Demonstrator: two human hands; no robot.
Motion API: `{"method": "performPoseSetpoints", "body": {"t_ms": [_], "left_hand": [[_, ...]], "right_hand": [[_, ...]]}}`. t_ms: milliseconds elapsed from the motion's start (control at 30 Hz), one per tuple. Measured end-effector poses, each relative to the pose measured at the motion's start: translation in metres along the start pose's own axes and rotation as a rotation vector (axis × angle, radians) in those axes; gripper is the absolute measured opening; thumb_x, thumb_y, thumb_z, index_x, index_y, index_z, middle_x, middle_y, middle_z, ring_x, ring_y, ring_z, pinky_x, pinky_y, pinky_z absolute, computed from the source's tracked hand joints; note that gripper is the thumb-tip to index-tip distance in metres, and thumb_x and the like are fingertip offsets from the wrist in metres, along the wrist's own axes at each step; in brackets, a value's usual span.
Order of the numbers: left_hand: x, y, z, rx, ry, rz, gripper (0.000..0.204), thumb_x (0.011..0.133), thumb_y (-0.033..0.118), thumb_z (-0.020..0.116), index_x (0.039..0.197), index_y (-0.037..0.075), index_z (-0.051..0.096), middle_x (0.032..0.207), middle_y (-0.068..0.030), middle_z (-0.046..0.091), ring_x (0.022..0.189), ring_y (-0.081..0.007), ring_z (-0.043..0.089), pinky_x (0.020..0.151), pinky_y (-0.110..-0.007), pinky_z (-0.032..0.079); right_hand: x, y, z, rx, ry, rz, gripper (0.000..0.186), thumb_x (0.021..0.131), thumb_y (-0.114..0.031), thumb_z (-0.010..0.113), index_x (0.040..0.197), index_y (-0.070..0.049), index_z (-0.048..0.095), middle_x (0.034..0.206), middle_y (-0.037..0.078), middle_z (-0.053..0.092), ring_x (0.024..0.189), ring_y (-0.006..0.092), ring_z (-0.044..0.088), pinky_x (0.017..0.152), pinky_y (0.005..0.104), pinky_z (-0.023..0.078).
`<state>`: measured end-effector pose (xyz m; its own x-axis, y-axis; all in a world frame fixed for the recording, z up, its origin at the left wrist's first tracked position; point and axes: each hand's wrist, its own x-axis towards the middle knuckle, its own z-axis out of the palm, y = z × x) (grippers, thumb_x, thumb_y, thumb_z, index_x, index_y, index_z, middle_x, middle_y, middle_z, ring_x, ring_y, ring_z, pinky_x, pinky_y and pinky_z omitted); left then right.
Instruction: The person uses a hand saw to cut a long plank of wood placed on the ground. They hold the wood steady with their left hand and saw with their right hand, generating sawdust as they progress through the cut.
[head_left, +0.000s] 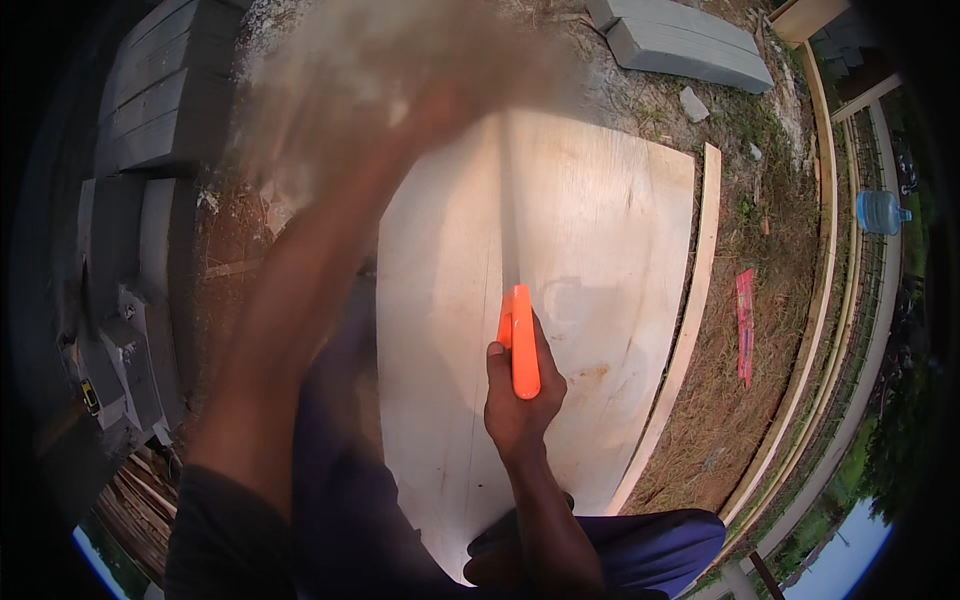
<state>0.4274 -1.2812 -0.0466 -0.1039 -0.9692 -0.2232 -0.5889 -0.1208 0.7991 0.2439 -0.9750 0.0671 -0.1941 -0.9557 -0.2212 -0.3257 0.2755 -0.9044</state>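
My right hand [522,395] is wrapped round the orange handle [517,318] of a hand saw, whose grey blade [508,200] runs up to the far edge of a pale plywood sheet [590,420]. The blade lies along or beside a thin line on the sheet. My left hand [440,115] is at that far edge, left of the blade's tip. A brownish haze blurs it, so I cannot see what its fingers touch. My knees in dark blue trousers [650,545] are at the bottom, against or over the sheet.
Grey blocks [150,110] are stacked at left, with a yellow tape measure [88,396]. More blocks [680,50] lie at top right. A wooden strip [690,300] runs beside the plywood. A red-pink strip [745,325] lies on dry grass, near long boards [820,300] and a blue water jug [878,213].
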Motion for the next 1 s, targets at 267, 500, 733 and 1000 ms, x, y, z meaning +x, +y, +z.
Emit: {"method": "performPoseSetpoints", "body": {"t_ms": [267, 500, 733, 1000], "left_hand": [[0.009, -0.026, -0.001, -0.001, 0.1, 0.294, 0.028, 0.095, 0.029, 0.078, 0.079, 0.005, 0.076, 0.07, -0.0044, 0.063, 0.064, -0.0138, 0.051, 0.062, -0.042, 0.044], [0.006, 0.007, -0.002, 0.067, -0.026, 0.09, 0.034, 0.093, 0.029, 0.08, 0.071, 0.005, 0.072, 0.066, -0.0027, 0.06, 0.062, -0.0118, 0.05, 0.057, -0.04, 0.042], [0.01, -0.011, 0.002, 0.047, 0.026, 0.081, 0.028, 0.091, 0.032, 0.082, 0.092, 0.004, 0.082, 0.09, -0.0132, 0.076, 0.081, -0.0204, 0.067, 0.075, -0.041, 0.051], [0.013, -0.023, -0.003, 0.067, 0.041, 0.014, 0.03, 0.089, 0.031, 0.083, 0.097, 0.002, 0.083, 0.098, -0.0163, 0.079, 0.087, -0.0213, 0.07, 0.081, -0.042, 0.052]], "right_hand": [[-0.004, -0.017, 0.018, -0.006, 0.082, -0.19, 0.053, 0.091, 0.005, 0.065, 0.142, 0.011, 0.055, 0.116, 0.024, 0.075, 0.086, 0.0193, 0.075, 0.079, 0.0299, 0.058], [0.005, -0.029, 0.006, 0.005, 0.087, -0.091, 0.052, 0.089, 0.007, 0.063, 0.14, 0.011, 0.058, 0.11, 0.022, 0.076, 0.08, 0.016, 0.073, 0.074, 0.029, 0.057], [0.055, -0.059, 0.004, 0.067, -0.038, 0.247, 0.055, 0.088, 0.007, 0.063, 0.142, 0.006, 0.059, 0.115, 0.019, 0.077, 0.082, 0.014, 0.073, 0.076, 0.0278, 0.057], [0.065, -0.067, 0.014, 0.112, -0.014, 0.101, 0.055, 0.088, 0.005, 0.058, 0.143, 0.001, 0.061, 0.073, 0.003, 0.055, 0.065, 0.0098, 0.05, 0.064, 0.0278, 0.047]]}}
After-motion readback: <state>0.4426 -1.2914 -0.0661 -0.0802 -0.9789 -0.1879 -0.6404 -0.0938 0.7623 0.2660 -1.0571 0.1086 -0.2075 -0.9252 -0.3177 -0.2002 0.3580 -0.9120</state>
